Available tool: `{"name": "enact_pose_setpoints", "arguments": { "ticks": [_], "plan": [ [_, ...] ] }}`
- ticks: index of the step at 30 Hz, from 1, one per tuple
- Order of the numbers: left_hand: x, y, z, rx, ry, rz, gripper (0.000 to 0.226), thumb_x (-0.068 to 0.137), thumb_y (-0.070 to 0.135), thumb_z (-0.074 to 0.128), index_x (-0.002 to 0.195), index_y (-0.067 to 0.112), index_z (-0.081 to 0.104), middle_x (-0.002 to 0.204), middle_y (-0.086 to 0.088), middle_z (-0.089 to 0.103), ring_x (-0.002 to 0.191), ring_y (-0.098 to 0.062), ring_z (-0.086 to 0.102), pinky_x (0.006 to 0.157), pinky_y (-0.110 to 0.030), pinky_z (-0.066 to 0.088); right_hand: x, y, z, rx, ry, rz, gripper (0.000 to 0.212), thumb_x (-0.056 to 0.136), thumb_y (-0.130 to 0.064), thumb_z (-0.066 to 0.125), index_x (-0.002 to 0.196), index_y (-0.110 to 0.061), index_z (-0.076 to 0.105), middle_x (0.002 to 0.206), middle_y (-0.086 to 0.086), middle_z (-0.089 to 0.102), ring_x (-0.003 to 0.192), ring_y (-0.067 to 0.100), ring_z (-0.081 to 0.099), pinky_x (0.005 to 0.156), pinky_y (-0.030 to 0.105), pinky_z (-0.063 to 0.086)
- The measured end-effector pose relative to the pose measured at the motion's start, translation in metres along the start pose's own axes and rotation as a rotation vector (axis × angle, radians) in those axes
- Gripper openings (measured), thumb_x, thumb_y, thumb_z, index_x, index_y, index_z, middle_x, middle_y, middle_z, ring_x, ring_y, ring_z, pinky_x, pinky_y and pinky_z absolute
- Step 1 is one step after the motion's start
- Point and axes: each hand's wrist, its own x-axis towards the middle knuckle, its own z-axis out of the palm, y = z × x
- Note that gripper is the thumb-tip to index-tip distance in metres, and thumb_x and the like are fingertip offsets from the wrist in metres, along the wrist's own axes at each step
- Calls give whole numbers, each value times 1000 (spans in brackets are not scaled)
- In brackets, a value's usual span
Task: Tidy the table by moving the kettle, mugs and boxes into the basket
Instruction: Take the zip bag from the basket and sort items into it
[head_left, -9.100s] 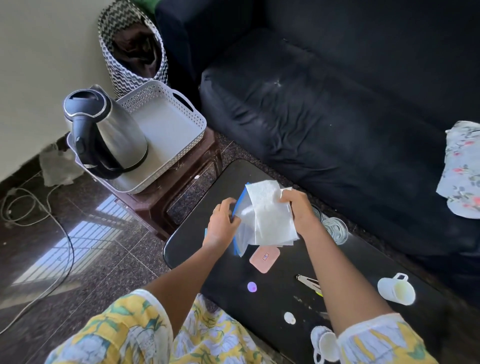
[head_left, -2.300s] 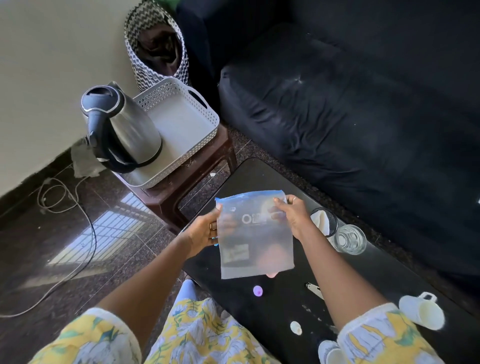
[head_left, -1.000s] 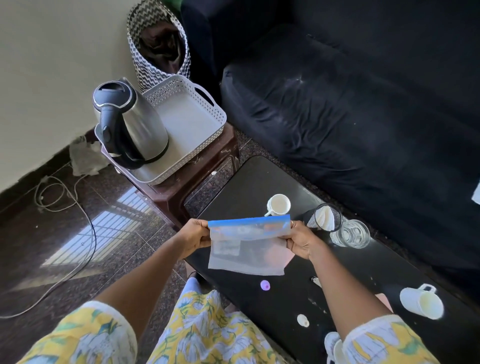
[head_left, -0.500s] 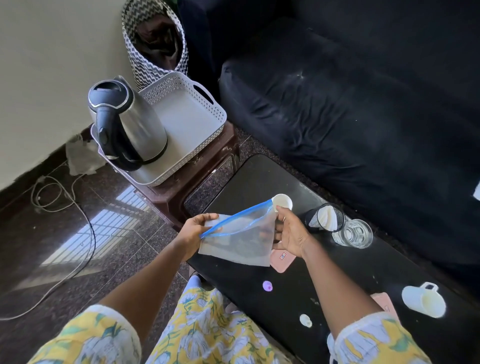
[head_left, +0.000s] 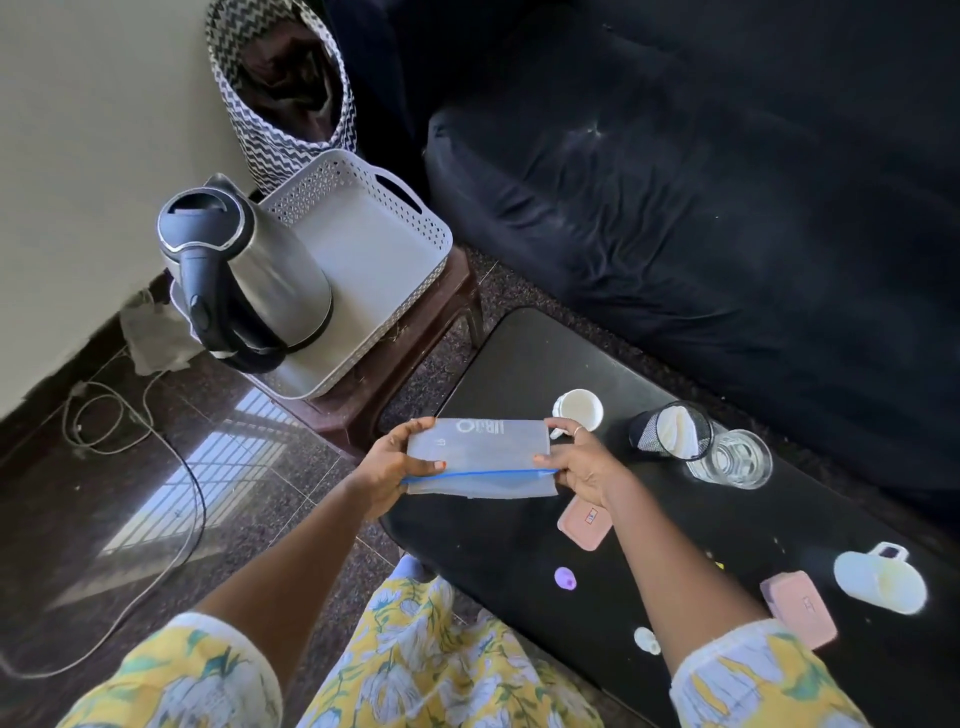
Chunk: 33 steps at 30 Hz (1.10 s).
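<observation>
Both hands hold a clear zip bag (head_left: 480, 457) with a blue seal flat above the left end of the black table (head_left: 519, 551). My left hand (head_left: 395, 462) pinches its left edge, my right hand (head_left: 582, 467) its right edge. The steel kettle (head_left: 244, 270) stands in the white perforated basket (head_left: 415, 228) on a brown stool. A white mug (head_left: 579, 410) stands just beyond my right hand; another white mug (head_left: 880, 579) lies at the table's right. Two small pink boxes lie on the table, one (head_left: 584, 522) under my right wrist, one (head_left: 797, 608) farther right.
A mesh cup (head_left: 670, 428) and a glass of water (head_left: 732, 460) stand near the table's far edge. A dark sofa (head_left: 701, 197) runs behind. A zigzag-patterned bin (head_left: 280, 98) stands by the wall. A cable (head_left: 171, 467) loops on the floor at left.
The bag, held open and tilted half a second ago, now lies flat and stretched between both hands, its blue seal turned toward me. Earlier, white tissue went inside it.
</observation>
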Motion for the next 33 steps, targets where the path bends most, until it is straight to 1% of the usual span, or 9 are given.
{"name": "enact_pose_setpoints", "arguments": {
  "ticks": [3,7,10,13,17,20,22,26,33],
  "plan": [
    [6,8,-2,20,-49,-29,54,73,-20,62,115,14,64,95,-2,66,80,-17,66,73,-32,58,8,-7,12,12,172,-53,39,77,17,63,108,-5,58,84,14,67,77,27,65,67,35,54],
    [20,23,5,87,-31,-12,43,78,-18,59,115,2,62,103,-10,64,79,-19,65,68,-24,59,18,-25,26,-51,367,-162,18,81,2,65,83,-15,62,85,11,63,63,16,54,55,24,40],
    [34,37,15,89,-12,38,40,81,-17,56,115,5,61,105,-12,62,74,-15,66,66,-22,58,24,-45,31,-10,433,-205,10,89,-15,61,95,-22,65,93,4,63,67,12,52,51,20,40],
    [50,47,21,70,-24,64,36,81,-14,59,107,11,62,108,-12,61,80,-18,65,64,-24,59,24,-60,26,110,314,-100,26,88,-31,61,113,-30,62,110,-1,62,97,20,58,67,30,46],
    [73,48,22,63,10,68,37,77,-11,66,98,20,65,112,-8,60,84,-17,64,65,-25,59,34,-68,14,205,167,-72,48,84,-11,65,129,-23,52,119,10,59,101,25,58,77,40,54],
    [86,39,23,167,36,70,47,73,-5,74,106,23,57,122,-11,55,101,-26,61,87,-44,55,53,-68,13,228,391,-148,40,85,11,55,121,-7,56,113,22,62,88,26,64,73,33,56],
    [90,33,26,348,52,78,64,70,1,79,120,25,46,128,-8,50,112,-28,55,93,-47,51,66,-69,11,116,572,-170,30,85,10,54,109,-7,62,105,20,66,83,25,67,68,32,57],
    [100,25,36,596,62,36,92,66,3,81,136,25,26,133,-7,39,119,-28,46,93,-46,51,84,-72,11,-270,650,-265,28,82,8,50,96,-8,69,102,13,70,90,27,66,75,33,55],
    [115,29,44,1125,-57,-156,92,72,17,79,142,25,20,122,-15,55,105,-28,58,87,-31,47,86,-80,14,-520,709,-284,40,93,1,40,127,-8,58,130,12,58,120,29,52,98,32,39]
  ]
}}
